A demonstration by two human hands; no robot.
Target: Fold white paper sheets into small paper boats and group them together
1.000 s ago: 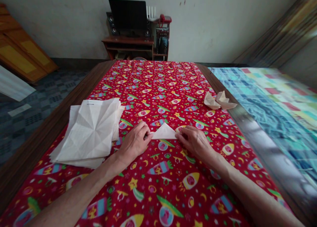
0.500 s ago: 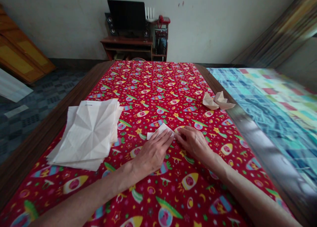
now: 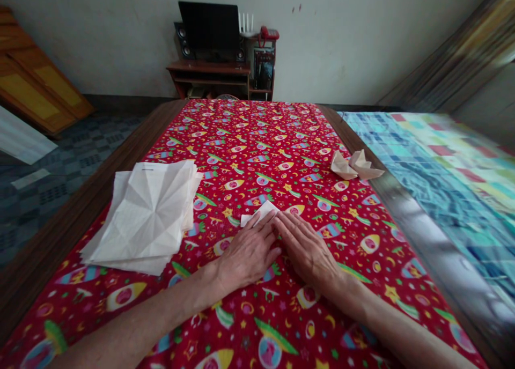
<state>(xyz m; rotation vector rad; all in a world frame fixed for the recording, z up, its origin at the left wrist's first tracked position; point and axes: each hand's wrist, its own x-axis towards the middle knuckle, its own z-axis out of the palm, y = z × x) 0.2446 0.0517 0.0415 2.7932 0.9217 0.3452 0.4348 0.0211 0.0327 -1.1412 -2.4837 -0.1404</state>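
Note:
A small folded piece of white paper lies on the red patterned tablecloth, partly covered by my fingers. My left hand rests on it with the fingers laid out flat, pressing it down. From the other side my right hand comes in with straight fingers, its tips at the paper's right end and against the left fingertips. Both palms are down and neither hand grips anything. Under the fingers, the paper's near edge is hidden.
To the left is a stack of creased white paper sheets. Two folded paper shapes sit by the table's right edge. Beyond the far end stand a desk with a monitor. A bed with a checkered cover adjoins on the right.
My right hand has gone from a bent-finger pinch at the paper's right end to straight, flat fingers there, moving slightly left and nearer. My left hand stays on the paper.

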